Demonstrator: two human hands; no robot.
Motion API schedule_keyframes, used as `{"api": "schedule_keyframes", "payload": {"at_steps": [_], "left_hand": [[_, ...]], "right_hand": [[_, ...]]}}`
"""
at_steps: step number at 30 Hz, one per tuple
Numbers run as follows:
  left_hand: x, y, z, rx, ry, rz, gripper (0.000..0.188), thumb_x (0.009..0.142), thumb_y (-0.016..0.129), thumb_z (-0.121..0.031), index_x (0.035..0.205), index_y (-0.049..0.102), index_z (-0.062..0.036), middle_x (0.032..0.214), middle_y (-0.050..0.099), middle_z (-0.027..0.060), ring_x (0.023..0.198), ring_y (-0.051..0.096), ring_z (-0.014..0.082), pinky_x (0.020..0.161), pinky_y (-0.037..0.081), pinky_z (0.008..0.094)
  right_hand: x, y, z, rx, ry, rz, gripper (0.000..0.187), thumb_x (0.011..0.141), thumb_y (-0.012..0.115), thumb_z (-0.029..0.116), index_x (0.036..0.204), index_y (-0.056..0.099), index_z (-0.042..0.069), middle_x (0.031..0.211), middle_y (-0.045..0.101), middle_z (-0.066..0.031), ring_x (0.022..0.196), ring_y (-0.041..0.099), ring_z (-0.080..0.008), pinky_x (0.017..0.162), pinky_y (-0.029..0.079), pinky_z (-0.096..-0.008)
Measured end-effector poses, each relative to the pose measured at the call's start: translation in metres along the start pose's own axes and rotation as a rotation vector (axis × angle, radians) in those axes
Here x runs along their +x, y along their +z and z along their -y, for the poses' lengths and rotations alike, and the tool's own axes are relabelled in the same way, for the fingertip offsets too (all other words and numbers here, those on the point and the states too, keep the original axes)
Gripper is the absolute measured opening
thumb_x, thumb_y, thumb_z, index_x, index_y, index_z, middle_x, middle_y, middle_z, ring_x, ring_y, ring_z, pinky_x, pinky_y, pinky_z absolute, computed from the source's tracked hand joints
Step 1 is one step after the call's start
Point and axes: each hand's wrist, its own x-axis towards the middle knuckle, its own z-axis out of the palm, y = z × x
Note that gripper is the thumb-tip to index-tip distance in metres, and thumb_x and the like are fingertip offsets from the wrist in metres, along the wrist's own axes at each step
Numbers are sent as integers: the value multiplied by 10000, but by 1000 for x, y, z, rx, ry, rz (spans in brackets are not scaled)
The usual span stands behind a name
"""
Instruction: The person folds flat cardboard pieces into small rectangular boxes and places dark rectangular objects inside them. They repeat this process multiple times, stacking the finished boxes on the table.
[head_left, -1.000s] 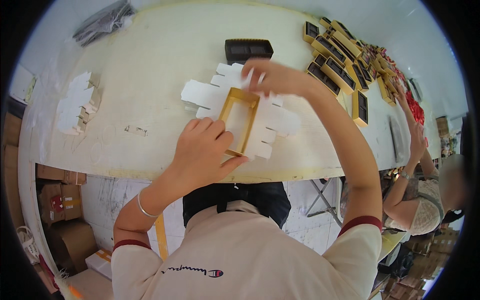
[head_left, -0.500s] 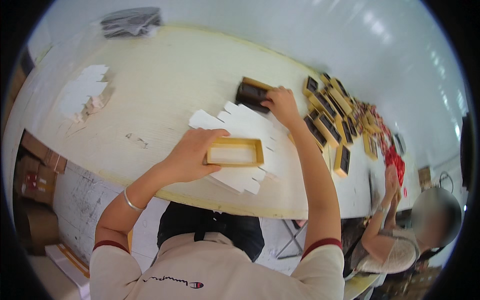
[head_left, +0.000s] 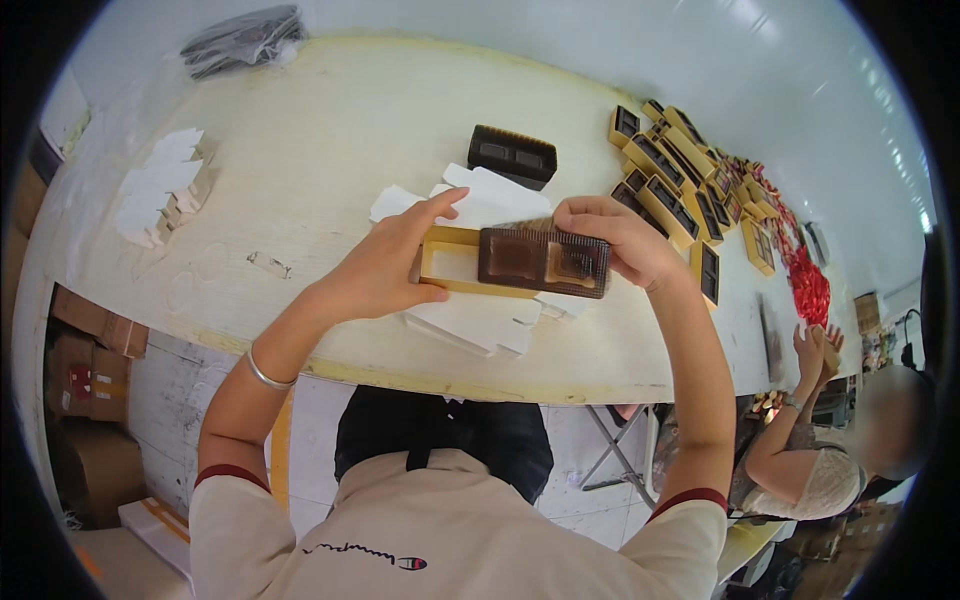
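My left hand (head_left: 378,262) grips the left end of a small gold-rimmed open box (head_left: 452,262) with a white inside. In my right hand (head_left: 620,238) is a dark brown plastic tray insert (head_left: 512,258) with two square hollows, gripped at its right end. This insert lies over the right part of the box, overlapping its rim; whether it sits inside cannot be made out. Under the box are flat white cardboard blanks (head_left: 470,332). Beyond them stands a stack of dark plastic trays (head_left: 512,152).
Several gold boxes with dark inserts (head_left: 668,195) are heaped at the right, beside red ribbons (head_left: 806,285). More white blanks (head_left: 165,190) lie at the left, and a plastic-wrapped dark bundle (head_left: 243,42) at the far left. A co-worker (head_left: 800,455) sits at the right.
My right hand has come back from the tray stack with one dark insert and brought it over the box. My left hand still holds the box.
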Motion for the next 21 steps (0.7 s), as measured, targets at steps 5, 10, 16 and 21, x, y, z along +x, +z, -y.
{"api": "schedule_keyframes", "payload": {"at_steps": [5, 10, 16, 21], "left_hand": [[4, 2, -9, 172, 101, 63, 777, 725, 736, -51, 1407, 370, -117, 1319, 477, 128, 1191, 484, 298, 1002, 414, 373], [3, 4, -3, 259, 130, 64, 710, 729, 743, -71, 1369, 437, -102, 1328, 479, 117, 1214, 474, 284, 1004, 414, 381], [6, -5, 10, 80, 134, 178, 736, 723, 750, -63, 1385, 433, -112, 1382, 456, 98, 1269, 433, 287, 1072, 374, 387], [9, 2, 5, 88, 191, 146, 779, 666, 780, -45, 1369, 453, -116, 1395, 450, 75, 1311, 380, 277, 1115, 319, 388]], "right_hand": [[18, 2, -14, -237, 106, -137, 270, 898, 617, 285, 992, 623, 32, 812, 632, -23, 669, 585, -95, 609, 495, -232], [11, 33, -15, -827, -348, -286, 417, 938, 552, 392, 1202, 546, 69, 992, 608, -130, 861, 580, -221, 762, 472, -312], [-24, 3, -30, -696, -593, 65, 349, 709, 794, 183, 1002, 687, 26, 1043, 611, -106, 937, 591, -236, 790, 477, -320], [-25, 34, -48, -855, -820, -29, 367, 700, 771, 213, 992, 674, 13, 994, 610, -141, 846, 609, -288, 715, 507, -332]]}}
